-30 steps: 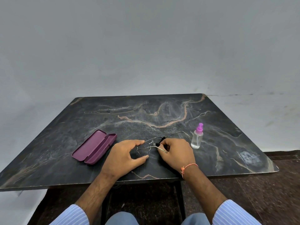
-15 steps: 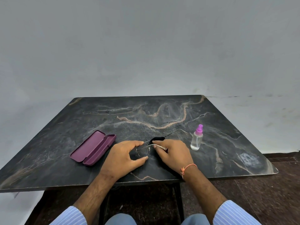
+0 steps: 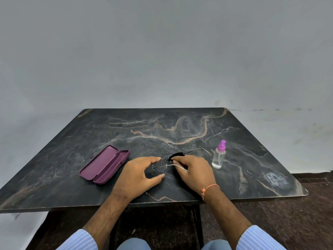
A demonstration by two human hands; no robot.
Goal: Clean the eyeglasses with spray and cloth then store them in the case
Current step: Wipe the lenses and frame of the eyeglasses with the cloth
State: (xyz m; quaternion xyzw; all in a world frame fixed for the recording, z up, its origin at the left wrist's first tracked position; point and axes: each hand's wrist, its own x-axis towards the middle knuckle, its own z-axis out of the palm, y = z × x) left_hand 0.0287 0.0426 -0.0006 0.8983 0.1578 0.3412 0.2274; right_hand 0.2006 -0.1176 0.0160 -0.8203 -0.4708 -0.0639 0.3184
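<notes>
Thin wire-rimmed eyeglasses (image 3: 159, 166) sit just above the dark marble table (image 3: 162, 130), held between both hands. My left hand (image 3: 138, 175) pinches the left lens rim between thumb and fingers. My right hand (image 3: 194, 172) grips a black cloth (image 3: 177, 155) pressed against the right lens, which the cloth and fingers hide. One temple arm sticks out to the right toward the spray bottle (image 3: 219, 157), a small clear bottle with a pink nozzle, standing upright. The open purple glasses case (image 3: 104, 165) lies to the left of my left hand.
The table's front edge runs just below my wrists, with a dark floor beneath it. A plain grey wall stands behind the table. The far half of the tabletop holds nothing.
My right hand with the black cloth has shifted slightly over the right lens. The left hand keeps its hold on the frame. The case and bottle stay put.
</notes>
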